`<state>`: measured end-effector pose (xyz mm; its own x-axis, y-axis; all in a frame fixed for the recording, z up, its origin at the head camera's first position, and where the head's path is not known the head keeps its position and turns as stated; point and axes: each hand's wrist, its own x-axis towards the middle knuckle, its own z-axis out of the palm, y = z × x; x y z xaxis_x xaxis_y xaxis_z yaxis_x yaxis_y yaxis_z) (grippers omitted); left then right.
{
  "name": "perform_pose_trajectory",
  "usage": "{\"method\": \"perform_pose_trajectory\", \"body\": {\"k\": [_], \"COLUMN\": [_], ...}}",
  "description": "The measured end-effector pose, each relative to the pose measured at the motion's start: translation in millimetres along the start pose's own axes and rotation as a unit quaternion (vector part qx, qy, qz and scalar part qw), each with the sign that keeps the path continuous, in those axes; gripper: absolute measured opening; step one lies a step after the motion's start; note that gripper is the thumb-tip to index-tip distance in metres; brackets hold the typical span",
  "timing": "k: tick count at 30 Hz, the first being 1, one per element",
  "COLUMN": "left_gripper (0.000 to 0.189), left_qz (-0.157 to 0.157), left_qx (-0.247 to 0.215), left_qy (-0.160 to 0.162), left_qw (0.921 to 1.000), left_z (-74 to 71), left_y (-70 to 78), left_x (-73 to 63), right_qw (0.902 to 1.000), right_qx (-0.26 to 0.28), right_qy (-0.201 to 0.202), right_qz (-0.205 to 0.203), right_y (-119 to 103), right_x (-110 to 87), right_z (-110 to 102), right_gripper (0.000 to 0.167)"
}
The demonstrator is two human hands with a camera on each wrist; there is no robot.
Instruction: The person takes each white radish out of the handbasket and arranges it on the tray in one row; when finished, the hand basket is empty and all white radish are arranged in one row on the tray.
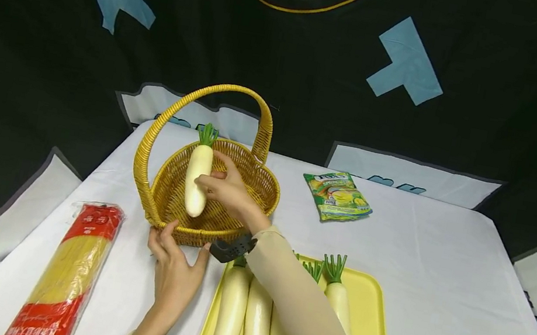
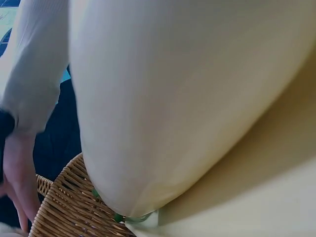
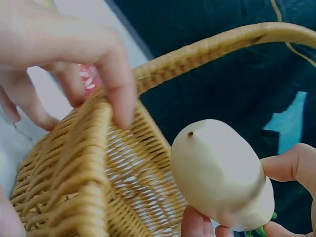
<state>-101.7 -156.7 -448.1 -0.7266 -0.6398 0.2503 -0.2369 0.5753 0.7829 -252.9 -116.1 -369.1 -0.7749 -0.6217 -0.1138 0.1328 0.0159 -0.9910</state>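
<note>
A white radish [image 1: 198,179] with a short green top is in my right hand [image 1: 228,189], held by thumb and fingers inside the yellow wicker basket's opening. In the right wrist view the radish [image 3: 217,170] shows its rounded tip toward the camera, fingers around its sides. My left hand [image 1: 178,274] is at the near rim of the wicker basket [image 1: 193,235]; in the right wrist view that hand's index finger [image 3: 118,84] hooks over the rim. The basket's woven inside shows no other radish.
Several white radishes [image 1: 256,331] lie side by side on a yellow tray [image 1: 371,321], partly hidden under my right sleeve. A red-and-yellow noodle packet [image 1: 73,265] lies left of the basket; a green snack bag [image 1: 338,197] lies to the right. The basket handle [image 1: 150,142] arches overhead.
</note>
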Motion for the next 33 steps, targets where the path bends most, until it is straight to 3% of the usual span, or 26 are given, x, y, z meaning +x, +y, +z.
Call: {"method": "perform_pose_trajectory", "body": {"k": [7,15,20,26,33], "left_gripper": [0.071,0.07,0.07,0.071,0.071], "left_qz": [0.004,0.013,0.01,0.014,0.009], "left_qx": [-0.004,-0.001,-0.005,-0.009,-0.014], "left_qy": [-0.007,-0.013,-0.023,-0.023,-0.026], "left_qw": [1.0,0.9998,0.9997,0.9996,0.9995], "left_z": [-0.1,1.5,3.4,3.2,2.7], "left_y": [0.2,1.1,1.2,-0.5,-1.0], "left_x": [1.1,0.9,0.0,0.7,0.8], "right_qw": [0.9995,0.9989,0.9993,0.9922,0.9758], "right_qx": [0.023,0.038,0.004,-0.082,-0.147], "right_qy": [-0.014,-0.013,0.028,0.094,0.144], "right_qz": [-0.013,-0.024,-0.025,0.007,0.074], "right_y": [-17.4,-25.8,-20.9,-3.3,22.1], "right_x": [-33.9,-94.1,-140.2,-191.1,-237.3], "right_z": [-29.8,-83.3,-129.0,-178.4,-208.1], "right_gripper": [0.064,0.064,0.069,0.071,0.071]}}
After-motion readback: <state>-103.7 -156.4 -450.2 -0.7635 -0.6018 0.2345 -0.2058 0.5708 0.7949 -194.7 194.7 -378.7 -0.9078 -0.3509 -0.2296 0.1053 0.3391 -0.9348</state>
